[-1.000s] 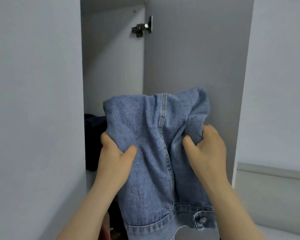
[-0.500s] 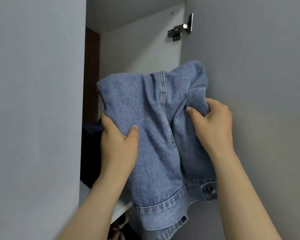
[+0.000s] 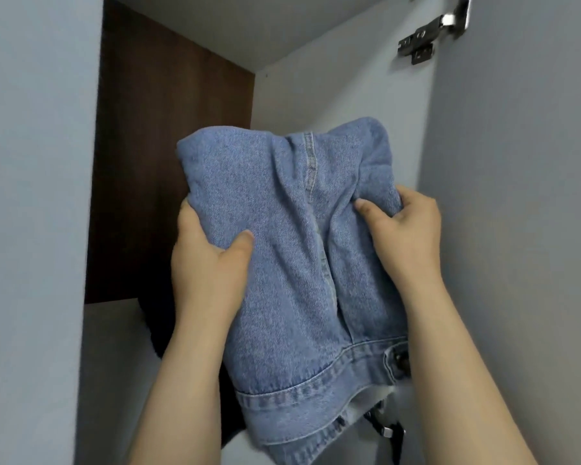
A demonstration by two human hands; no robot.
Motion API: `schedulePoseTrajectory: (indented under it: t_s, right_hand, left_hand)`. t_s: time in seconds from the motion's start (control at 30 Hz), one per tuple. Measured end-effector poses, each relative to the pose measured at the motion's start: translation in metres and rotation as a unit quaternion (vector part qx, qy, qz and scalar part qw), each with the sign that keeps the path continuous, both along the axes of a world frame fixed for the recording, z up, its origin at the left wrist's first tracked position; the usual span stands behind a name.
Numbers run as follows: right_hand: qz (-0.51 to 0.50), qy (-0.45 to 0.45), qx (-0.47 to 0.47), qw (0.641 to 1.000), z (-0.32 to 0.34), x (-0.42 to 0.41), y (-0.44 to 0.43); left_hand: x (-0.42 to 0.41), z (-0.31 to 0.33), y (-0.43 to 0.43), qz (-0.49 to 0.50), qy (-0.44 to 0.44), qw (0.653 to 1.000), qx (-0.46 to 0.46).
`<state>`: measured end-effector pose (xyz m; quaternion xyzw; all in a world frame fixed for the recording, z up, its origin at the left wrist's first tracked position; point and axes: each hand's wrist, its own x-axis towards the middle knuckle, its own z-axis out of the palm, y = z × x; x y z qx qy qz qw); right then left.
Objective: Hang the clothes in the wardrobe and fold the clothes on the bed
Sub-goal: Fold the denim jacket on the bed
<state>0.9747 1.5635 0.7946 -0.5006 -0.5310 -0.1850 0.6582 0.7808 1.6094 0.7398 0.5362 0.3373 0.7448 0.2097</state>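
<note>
We are holding a blue jean jacket (image 3: pixel 282 263) up in front of us with both hands. It is bunched into a thick bundle. We are holding it high, right at the open wardrobe (image 3: pixel 332 95).

Our left hand (image 3: pixel 208 263) is gripping the left side of the jacket. Its thumb (image 3: pixel 242 243) is pressing on the front of the cloth. The other fingers are tucked behind, where we cannot see them. Our right hand (image 3: pixel 406 239) is gripping the right side. Its thumb is lying on the front, and its fingers are curling round the edge of the bundle.

A seam is running down the middle of the jacket. The thick hem is hanging at the bottom. A dark round button (image 3: pixel 399 359) is sitting on the hem, just beside our right wrist.

Behind the jacket, a dark brown board (image 3: pixel 168 146) is making the back of the wardrobe. The grey door (image 3: pixel 517 196) is standing open on the right, with a shiny metal hinge (image 3: pixel 430 35) near its top. A flat grey panel (image 3: pixel 31 196) is filling the left side.

Some dark clothes (image 3: pixel 158 327) are peeking out from behind our left arm, inside the wardrobe. A black strap with a small metal buckle (image 3: pixel 386 431) is showing just under the hem.
</note>
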Motion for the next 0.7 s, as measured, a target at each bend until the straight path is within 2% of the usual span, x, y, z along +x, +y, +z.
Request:
schedulePoseTrajectory:
  t_s: [0.1,0.27,0.37,0.57,0.7]
  right_hand:
    - [0.022,0.024,-0.028,0.999,-0.012,0.010,0.038]
    - [0.073,0.036,-0.251,0.964,-0.088,0.027,0.086]
    - [0.084,0.030,-0.267,0.960,-0.097,0.027,0.097]
    - [0.053,0.013,-0.366,0.929,-0.084,0.036,0.107]
    - [0.066,0.012,-0.322,0.944,-0.089,0.036,0.107]
  left_hand:
    - [0.001,-0.007,0.029,-0.005,-0.010,1.000,-0.028]
    - [0.009,-0.042,0.052,0.005,0.063,0.981,-0.184]
    - [0.007,-0.049,0.050,0.006,0.086,0.964,-0.250]
    - [0.004,-0.062,0.035,0.002,0.133,0.955,-0.264]
    - [0.002,-0.065,0.033,0.013,0.126,0.969,-0.212]
